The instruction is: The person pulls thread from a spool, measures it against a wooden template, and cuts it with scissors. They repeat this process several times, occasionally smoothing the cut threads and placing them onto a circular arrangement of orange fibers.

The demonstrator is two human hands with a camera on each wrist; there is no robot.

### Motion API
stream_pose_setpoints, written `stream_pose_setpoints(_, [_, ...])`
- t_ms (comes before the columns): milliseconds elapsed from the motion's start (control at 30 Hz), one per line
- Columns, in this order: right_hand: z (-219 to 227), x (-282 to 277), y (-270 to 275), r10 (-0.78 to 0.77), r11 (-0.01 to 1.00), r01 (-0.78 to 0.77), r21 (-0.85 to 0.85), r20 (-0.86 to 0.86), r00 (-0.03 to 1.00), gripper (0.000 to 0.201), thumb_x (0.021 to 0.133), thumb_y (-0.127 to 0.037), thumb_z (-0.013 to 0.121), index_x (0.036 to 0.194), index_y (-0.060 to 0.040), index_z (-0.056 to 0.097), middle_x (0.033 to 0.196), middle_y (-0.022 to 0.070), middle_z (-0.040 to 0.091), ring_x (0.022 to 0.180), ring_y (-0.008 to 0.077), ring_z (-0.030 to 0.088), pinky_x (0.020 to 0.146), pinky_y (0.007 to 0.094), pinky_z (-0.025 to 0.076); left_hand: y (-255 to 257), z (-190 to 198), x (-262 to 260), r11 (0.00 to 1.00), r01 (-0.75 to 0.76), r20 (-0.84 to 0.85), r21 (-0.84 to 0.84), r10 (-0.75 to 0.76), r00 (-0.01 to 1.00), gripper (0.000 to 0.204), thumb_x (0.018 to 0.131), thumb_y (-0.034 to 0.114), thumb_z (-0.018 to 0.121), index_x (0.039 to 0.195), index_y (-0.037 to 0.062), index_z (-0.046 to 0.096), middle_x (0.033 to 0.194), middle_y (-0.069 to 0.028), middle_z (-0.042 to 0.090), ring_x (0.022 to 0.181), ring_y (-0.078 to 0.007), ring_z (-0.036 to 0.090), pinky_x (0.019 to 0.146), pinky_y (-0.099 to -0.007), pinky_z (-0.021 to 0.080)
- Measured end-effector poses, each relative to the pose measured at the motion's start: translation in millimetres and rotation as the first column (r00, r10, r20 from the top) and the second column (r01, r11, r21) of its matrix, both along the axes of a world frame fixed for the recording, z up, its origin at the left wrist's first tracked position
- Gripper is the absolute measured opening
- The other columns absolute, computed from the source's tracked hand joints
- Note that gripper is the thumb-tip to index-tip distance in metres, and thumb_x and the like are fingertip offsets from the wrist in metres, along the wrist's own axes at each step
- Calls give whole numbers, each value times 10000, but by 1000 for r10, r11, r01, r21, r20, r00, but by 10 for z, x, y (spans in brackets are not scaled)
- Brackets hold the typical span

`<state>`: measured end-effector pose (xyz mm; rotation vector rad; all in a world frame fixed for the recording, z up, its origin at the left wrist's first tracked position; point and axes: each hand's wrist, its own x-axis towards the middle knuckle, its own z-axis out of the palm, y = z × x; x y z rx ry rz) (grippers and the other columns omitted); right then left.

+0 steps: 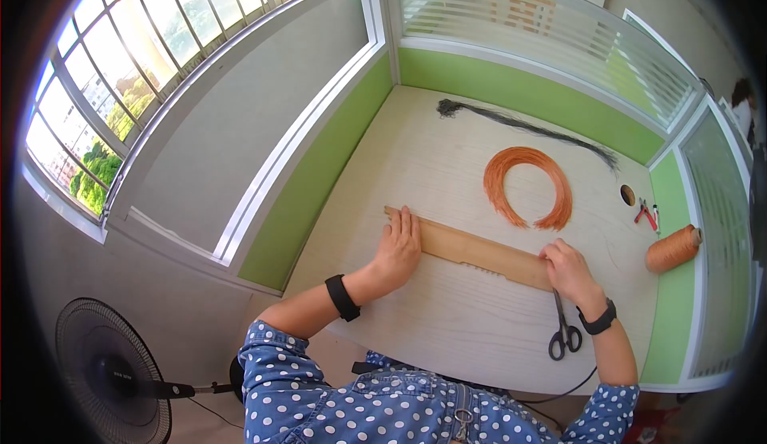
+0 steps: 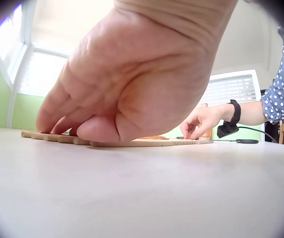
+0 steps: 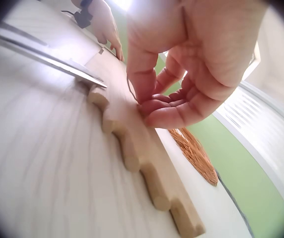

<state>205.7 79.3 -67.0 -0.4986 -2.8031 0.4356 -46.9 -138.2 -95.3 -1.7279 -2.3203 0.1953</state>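
A long, flat wooden board [image 1: 479, 256] with notched edges lies on the light table. My left hand [image 1: 399, 246] presses on its left end, fingers across the top; in the left wrist view the thumb rests near the board's close edge. Over the right end, my right hand [image 1: 567, 270] pinches a thin dark strand [image 3: 130, 87] between thumb and fingertips, right above the board's surface. Black-handled scissors [image 1: 565, 336] lie just below that hand, their blades [image 3: 57, 62] pointing at the board's notched edge.
Behind the board lie an orange bundle of strands [image 1: 499, 180] bent into a ring and a long black bundle of strands [image 1: 519, 121]. To the right are an orange spool [image 1: 673, 250], red-handled pliers [image 1: 641, 211] and a cable hole [image 1: 628, 196]. Green partitions [image 1: 511, 77] border the table.
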Motion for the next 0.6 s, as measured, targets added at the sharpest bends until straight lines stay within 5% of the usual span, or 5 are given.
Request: stream_pose_setpoints(600, [22,28,-3,13,1000,-13,-6,-20,1000,156,730,69,501,810,-27,594,780,136,517,768,318,559,686,401,471,8,21,-62,1000,-25,142,10,23,990,651,719,35,528,1290,-133,264,1278,-380,276,1181,-504,319,950,-485,354])
